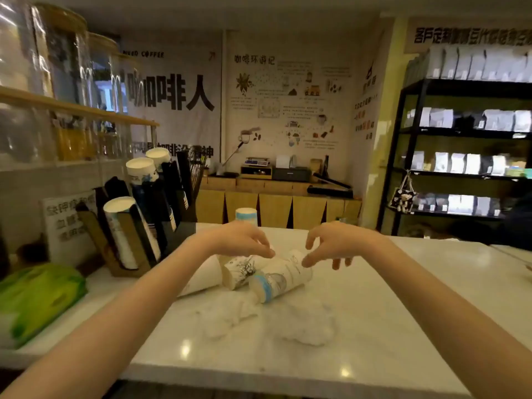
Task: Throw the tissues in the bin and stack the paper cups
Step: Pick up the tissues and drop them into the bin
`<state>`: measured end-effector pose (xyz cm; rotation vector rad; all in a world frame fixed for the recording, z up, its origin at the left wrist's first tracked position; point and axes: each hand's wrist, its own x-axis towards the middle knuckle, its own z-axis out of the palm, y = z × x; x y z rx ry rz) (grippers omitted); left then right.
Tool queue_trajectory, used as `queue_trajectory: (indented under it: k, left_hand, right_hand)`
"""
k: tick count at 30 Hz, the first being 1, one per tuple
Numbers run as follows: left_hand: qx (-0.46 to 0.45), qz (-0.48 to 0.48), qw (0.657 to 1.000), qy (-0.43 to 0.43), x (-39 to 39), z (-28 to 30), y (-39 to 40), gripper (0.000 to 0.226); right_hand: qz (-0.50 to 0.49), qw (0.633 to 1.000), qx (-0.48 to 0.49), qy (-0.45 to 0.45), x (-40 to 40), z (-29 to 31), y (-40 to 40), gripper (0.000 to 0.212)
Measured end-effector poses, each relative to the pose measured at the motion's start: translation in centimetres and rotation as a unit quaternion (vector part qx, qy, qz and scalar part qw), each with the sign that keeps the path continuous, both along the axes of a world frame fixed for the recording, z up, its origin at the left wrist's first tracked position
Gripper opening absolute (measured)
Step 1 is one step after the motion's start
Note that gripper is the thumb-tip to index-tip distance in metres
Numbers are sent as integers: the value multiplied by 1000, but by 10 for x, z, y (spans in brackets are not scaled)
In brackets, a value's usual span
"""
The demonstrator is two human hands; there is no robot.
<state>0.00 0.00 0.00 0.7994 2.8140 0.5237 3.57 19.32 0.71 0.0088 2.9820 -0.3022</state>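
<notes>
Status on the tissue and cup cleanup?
Done: nothing visible. In hand: left hand and right hand hover open over the tipped paper cups, gripping none. Left: crumpled tissues lie on the counter; cups unstacked. No bin in view.

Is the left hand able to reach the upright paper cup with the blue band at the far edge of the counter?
Probably yes. The left hand hovers just in front of the upright blue-banded paper cup, with nothing standing between them.
</notes>
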Motion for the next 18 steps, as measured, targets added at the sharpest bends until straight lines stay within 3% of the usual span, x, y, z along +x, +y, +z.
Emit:
queue_trajectory:
  k: [3,10,13,18]
  left_hand:
    - [-41,-3,999,-12,-1,-30,-4,38]
    - [-137,7,990,-23,-9,-81,-25,46]
    - [-126,10,991,-48,-7,-98,-33,50]
    - [-36,34,999,16,-3,-124,-39,41]
  right_hand:
    - [-16,996,12,-84,6,-27,-5,54]
    - [-31,991,13,-132,13,-80,-12,76]
    - [2,995,47,-84,16,-98,-16,56]
    - [22,999,40,20,19,-118,-20,28]
